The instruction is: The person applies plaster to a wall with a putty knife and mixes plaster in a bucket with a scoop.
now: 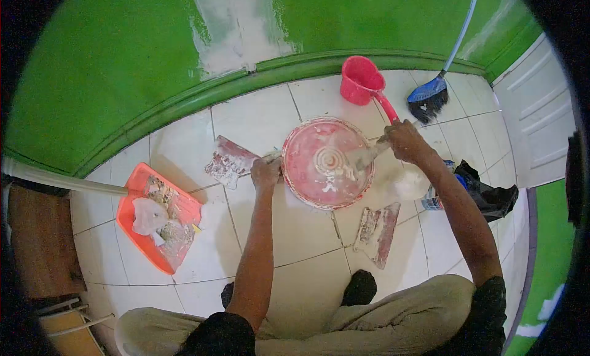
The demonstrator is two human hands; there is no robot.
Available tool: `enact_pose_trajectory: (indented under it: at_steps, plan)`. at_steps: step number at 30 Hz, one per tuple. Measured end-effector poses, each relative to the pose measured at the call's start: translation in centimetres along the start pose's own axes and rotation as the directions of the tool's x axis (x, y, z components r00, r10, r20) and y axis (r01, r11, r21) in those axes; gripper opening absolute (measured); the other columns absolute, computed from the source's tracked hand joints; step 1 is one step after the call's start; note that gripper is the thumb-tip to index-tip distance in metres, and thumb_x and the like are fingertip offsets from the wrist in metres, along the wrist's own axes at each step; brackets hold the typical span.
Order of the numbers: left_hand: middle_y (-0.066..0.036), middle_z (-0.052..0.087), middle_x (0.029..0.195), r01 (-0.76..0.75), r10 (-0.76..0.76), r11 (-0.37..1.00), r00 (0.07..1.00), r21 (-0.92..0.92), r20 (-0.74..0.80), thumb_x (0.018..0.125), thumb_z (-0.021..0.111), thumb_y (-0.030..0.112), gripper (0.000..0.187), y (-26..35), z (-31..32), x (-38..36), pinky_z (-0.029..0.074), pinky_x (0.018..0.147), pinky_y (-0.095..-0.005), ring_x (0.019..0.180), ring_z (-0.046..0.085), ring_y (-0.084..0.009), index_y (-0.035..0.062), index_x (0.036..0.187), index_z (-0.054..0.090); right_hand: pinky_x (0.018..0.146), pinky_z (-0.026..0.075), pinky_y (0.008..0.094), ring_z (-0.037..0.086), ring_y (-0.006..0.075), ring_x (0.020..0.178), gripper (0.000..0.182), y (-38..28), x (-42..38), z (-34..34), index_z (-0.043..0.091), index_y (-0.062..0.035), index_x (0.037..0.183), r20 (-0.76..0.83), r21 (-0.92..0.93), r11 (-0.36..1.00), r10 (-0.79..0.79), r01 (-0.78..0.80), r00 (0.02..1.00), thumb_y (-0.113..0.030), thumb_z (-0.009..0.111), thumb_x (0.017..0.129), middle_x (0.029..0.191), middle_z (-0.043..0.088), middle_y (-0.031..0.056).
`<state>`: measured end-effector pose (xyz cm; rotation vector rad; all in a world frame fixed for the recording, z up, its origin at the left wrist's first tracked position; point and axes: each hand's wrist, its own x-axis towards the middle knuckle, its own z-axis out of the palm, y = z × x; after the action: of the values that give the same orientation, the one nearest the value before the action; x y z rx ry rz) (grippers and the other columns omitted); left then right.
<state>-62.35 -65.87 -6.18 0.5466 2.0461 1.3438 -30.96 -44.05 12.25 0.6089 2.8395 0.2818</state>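
Note:
A round pink lid (pixel 307 148), smeared with white paste, lies on the floor in front of me. My left hand (pixel 267 171) is closed at its left rim. A red plastic spreader (pixel 232 162) caked with white paste lies beside that hand, partly hidden by it. In my right hand (pixel 407 142) is a putty knife (pixel 367 155), its paste-covered blade over the right part of the lid. Close by the right wrist, a pale bag (pixel 410 184) stands on the tiles. Nearer my feet rests a second coated spreader (pixel 377 234).
Behind the lid stands a pink dipper (pixel 359 85), and a blue broom (pixel 428 96) leans farther right. An orange dustpan (pixel 144 227) full of debris sits left. A black plastic bag (pixel 491 193) lies right, beside a blue-labelled container (pixel 432 201). The green wall (pixel 129 67) bounds the floor.

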Motion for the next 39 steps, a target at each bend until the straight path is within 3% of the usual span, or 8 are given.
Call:
enact_pose_trajectory:
  at_steps: [5,16,22,23,26,27,31,39]
  plan:
    - [-0.008,0.072,0.081,-0.233,0.265,0.948,0.955,0.219,-0.132,0.08,0.069,0.019,0.025,-1.8,0.6,0.8,0.055,0.063,-0.0285,0.066,0.067,-0.0143,0.0044,0.1,0.074,0.082,0.05,0.0435,0.063,0.0305,0.088,0.033,0.6,-0.4,-0.6,0.071,-0.02,0.105,-0.122,0.195,0.981,0.013,0.011,0.992,-0.01,0.064,0.075,0.09,0.064,0.009]
    - [-0.011,0.073,0.085,-0.115,0.137,0.97,0.987,0.215,-0.088,0.079,0.069,0.023,0.028,1.1,-0.1,-1.1,0.054,0.068,-0.0328,0.073,0.069,-0.0197,0.0067,0.101,0.074,0.091,0.046,0.0464,0.056,0.0369,0.104,0.043,-9.7,-5.3,2.8,0.061,-0.0094,0.116,0.351,0.526,0.781,0.162,-0.338,0.922,-0.021,0.066,0.075,0.112,0.059,0.0248]
    - [-0.01,0.073,0.086,-0.288,0.307,0.934,0.95,0.21,-0.062,0.08,0.068,0.022,0.028,-0.1,0.1,-0.8,0.053,0.071,-0.0314,0.075,0.068,-0.0184,0.0047,0.101,0.073,0.091,0.043,0.0499,0.053,0.0406,0.104,0.039,-15.3,-4.9,6.3,0.065,-0.0052,0.104,-0.119,0.451,0.872,-0.153,0.191,0.981,-0.035,0.069,0.079,0.12,0.052,0.028]
    - [-0.009,0.073,0.087,-0.284,0.3,0.946,0.95,0.154,-0.087,0.08,0.067,0.022,0.028,-0.4,0.2,-0.6,0.053,0.071,-0.031,0.076,0.068,-0.0174,0.0044,0.101,0.073,0.093,0.041,0.0483,0.052,0.0407,0.103,0.035,-16.4,-4.1,3.9,0.069,-0.0079,0.096,0.077,0.756,0.625,0.21,-0.194,0.975,-0.04,0.069,0.082,0.115,0.054,0.0262]
    - [-0.013,0.071,0.098,-0.129,0.131,0.989,0.991,0.075,-0.032,0.075,0.07,0.031,0.033,0.3,-0.1,-0.9,0.051,0.085,-0.0386,0.091,0.068,-0.0299,0.0113,0.102,0.074,0.096,0.039,0.0476,0.052,0.0406,0.104,0.045,-15.0,-1.5,2.4,0.067,-0.0034,0.098,0.01,0.827,0.533,0.308,-0.181,0.951,-0.044,0.072,0.08,0.111,0.055,0.0249]
    - [-0.013,0.071,0.098,-0.128,0.131,0.989,0.991,0.075,-0.035,0.075,0.07,0.031,0.033,0.3,-0.1,-0.9,0.051,0.085,-0.0386,0.091,0.068,-0.0299,0.0113,0.102,0.074,0.095,0.041,0.048,0.053,0.0408,0.104,0.056,-12.6,-0.6,4.9,0.063,0.0035,0.105,-0.243,0.631,0.765,0.034,0.132,0.97,-0.042,0.076,0.075,0.11,0.056,0.0253]
    - [-0.014,0.071,0.099,-0.084,0.088,0.993,0.995,0.082,-0.043,0.076,0.07,0.03,0.032,0.4,0.1,-0.8,0.051,0.084,-0.0382,0.091,0.068,-0.03,0.0117,0.101,0.074,0.08,0.048,0.0468,0.058,0.0396,0.097,0.051,-9.1,0.6,5.1,0.06,0.0031,0.109,0.022,0.637,0.718,0.347,-0.28,0.938,-0.027,0.073,0.071,0.105,0.06,0.0242]
    - [-0.013,0.072,0.096,-0.099,0.101,0.991,0.995,0.087,-0.015,0.077,0.067,0.032,0.031,1.7,-0.3,-1.8,0.052,0.081,-0.0368,0.087,0.069,-0.0288,0.0114,0.099,0.074,0.083,0.05,0.0485,0.061,0.0427,0.091,0.046,-14.8,-3.4,4.2,0.059,0.0052,0.101,0.003,0.752,0.651,0.16,-0.108,0.987,-0.024,0.074,0.068,0.094,0.062,0.0248]
